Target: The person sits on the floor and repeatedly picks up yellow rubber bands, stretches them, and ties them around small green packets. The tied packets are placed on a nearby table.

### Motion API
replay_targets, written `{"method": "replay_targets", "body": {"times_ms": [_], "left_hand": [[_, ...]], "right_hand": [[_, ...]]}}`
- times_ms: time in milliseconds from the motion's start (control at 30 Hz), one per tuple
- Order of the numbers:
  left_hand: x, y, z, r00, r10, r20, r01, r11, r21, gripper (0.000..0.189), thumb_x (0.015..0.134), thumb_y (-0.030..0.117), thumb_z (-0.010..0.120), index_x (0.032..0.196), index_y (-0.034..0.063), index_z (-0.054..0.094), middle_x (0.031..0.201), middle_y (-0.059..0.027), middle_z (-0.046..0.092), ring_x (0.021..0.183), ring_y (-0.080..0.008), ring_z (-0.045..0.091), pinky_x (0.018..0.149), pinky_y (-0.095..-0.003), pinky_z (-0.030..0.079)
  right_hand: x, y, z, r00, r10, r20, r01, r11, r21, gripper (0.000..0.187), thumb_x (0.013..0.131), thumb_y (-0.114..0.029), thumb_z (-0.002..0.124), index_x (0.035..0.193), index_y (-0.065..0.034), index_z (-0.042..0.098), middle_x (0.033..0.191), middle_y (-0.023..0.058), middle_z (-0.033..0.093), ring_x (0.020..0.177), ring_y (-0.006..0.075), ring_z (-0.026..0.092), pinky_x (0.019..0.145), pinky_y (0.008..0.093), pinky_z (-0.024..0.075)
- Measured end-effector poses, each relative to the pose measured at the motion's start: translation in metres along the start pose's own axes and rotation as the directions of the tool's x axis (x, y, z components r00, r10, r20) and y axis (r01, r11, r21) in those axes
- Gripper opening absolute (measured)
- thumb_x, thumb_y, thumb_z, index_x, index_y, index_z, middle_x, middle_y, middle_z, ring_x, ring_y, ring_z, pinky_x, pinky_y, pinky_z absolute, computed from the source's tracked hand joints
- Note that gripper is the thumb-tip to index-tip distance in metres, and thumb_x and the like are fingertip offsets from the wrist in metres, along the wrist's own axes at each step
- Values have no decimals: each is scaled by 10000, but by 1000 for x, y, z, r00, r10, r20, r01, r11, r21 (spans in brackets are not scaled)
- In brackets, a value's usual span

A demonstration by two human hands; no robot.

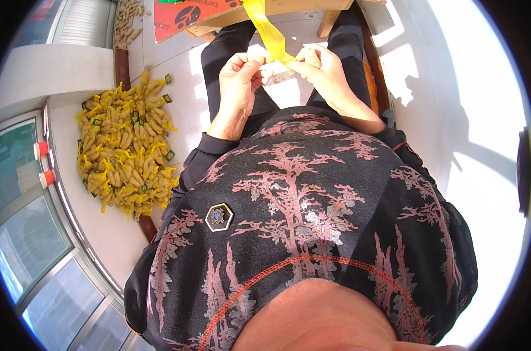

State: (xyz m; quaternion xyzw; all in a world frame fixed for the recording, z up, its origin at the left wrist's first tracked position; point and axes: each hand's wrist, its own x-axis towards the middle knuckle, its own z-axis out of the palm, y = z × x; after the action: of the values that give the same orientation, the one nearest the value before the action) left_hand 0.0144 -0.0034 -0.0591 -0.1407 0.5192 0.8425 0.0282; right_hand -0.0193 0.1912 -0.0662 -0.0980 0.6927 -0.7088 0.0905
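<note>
A long yellow mesh net tube [270, 33] runs from the top edge down between my knees. Its near end lies between both hands. My left hand [243, 81] pinches one side of that end between thumb and fingertips. On the other side, my right hand [320, 70] pinches it the same way, thumb against curled fingers. The end looks gathered between them; whether it is knotted or parted I cannot tell. Where the tube begins, beyond the top edge, is hidden.
A wooden bench with a red printed board [173, 22] stands past my knees. On the floor at the left lies a heap of yellow net bags filled with peanuts in shell [125, 149]. Loose peanuts [127, 22] lie farther off. Two paper cups [44, 164] stand by the window.
</note>
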Motion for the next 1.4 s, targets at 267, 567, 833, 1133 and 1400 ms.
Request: {"method": "replay_targets", "body": {"times_ms": [267, 567, 833, 1133, 1400], "left_hand": [[-2, -2, 8, 978, 191, 87, -208, 935, 287, 34, 904, 31, 650, 908, 31, 617, 827, -27, 649, 709, -100, 608, 656, -225, 504], [4, 0, 25, 788, 524, 324, -564, 402, 721, 103, 827, -5, 709, 894, 4, 632, 774, -36, 634, 672, -91, 612, 601, -221, 498], [10, 1, 37, 684, 592, 426, -634, 193, 749, 129, 793, -9, 730, 879, 14, 637, 748, -39, 588, 615, -94, 582, 567, -217, 482], [12, 2, 52, 732, 549, 404, -613, 272, 742, 122, 795, -7, 722, 875, 7, 631, 728, -33, 590, 614, -67, 567, 574, -215, 484], [10, 7, 55, 746, 553, 371, -615, 359, 702, 81, 828, -4, 691, 880, -11, 629, 760, -37, 627, 651, -72, 606, 593, -226, 502]], "right_hand": [[-5, 1, -9, 991, 130, 17, -131, 986, 103, 81, 853, -66, 644, 880, -58, 568, 784, -14, 513, 678, 67, 490, 626, 205, 400], [-14, 0, -14, 941, 328, 87, -335, 938, 89, 187, 934, -227, 642, 942, -50, 582, 770, -10, 514, 651, 63, 476, 560, 192, 380], [-26, -4, -47, 936, 351, 35, -332, 844, 421, 422, 978, -299, 564, 1247, 26, 576, 1069, 130, 669, 910, 138, 633, 744, 205, 469], [-51, -52, -48, 945, 281, 170, -296, 952, 72, 287, 966, -242, 608, 1109, 6, 618, 859, 40, 645, 603, 38, 483, 513, 178, 368], [-43, -49, -37, 916, 273, 293, -377, 833, 405, 327, 1003, -170, 505, 1232, 55, 566, 1035, 82, 633, 922, 127, 602, 835, 252, 480]]}}
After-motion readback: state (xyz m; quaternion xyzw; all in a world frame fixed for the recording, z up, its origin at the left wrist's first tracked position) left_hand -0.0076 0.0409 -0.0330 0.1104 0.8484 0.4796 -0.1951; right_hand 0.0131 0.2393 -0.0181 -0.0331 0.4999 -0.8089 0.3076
